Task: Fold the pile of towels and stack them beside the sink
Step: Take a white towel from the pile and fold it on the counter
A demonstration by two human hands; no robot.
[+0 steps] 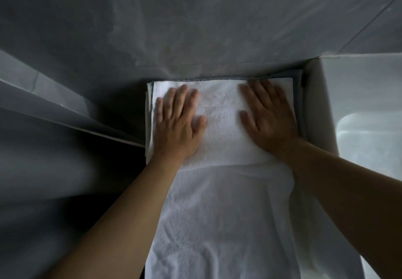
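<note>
Both our left hand (178,122) and right hand (268,115) press flat, fingers straight and spread, on the folded white towel (221,126) topping the stack left of the sink (359,109); next, we judge, comes folding the loose towel (217,213) nearer our wrists.

The surface in front of you was almost wholly hidden: a white towel (224,213) lay spread over it, running back to the grey wall (195,28), with the sink's white rim (322,105) just beside it on your right.
</note>
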